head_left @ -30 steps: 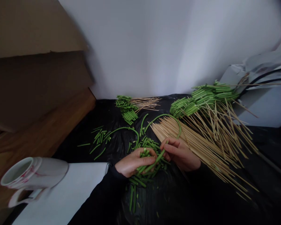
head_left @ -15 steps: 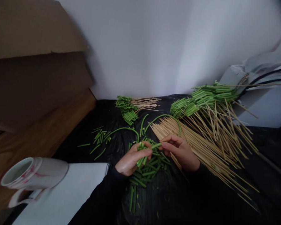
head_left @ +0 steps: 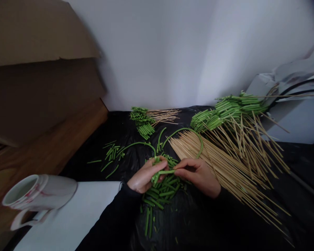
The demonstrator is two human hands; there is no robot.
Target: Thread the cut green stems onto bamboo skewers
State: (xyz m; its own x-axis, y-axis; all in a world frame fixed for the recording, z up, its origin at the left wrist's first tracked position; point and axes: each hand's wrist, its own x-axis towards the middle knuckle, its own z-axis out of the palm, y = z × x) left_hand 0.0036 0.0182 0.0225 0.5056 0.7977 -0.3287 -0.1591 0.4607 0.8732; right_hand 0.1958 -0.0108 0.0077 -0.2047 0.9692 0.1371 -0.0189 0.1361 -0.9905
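My left hand is closed around several short lengths of green garlic scape. Between my two hands runs one scape piece, its right end pinched by the thumb and fingers of my right hand. Below them lies a heap of cut scape pieces on black plastic sheeting. Long curved scapes arch just behind my hands. A thick bundle of bare bamboo skewers spreads out beside and beyond my right hand. Whether a skewer is in either hand, I cannot tell.
Skewered scapes are stacked at the back right, with a smaller stack near the wall. Loose short pieces lie at left. A mug stands on a white surface. A cardboard box rises at left.
My right hand has come slightly lower and to the left, bringing the pinched scape piece down with it. My left hand has shifted slightly left and still grips its pieces.
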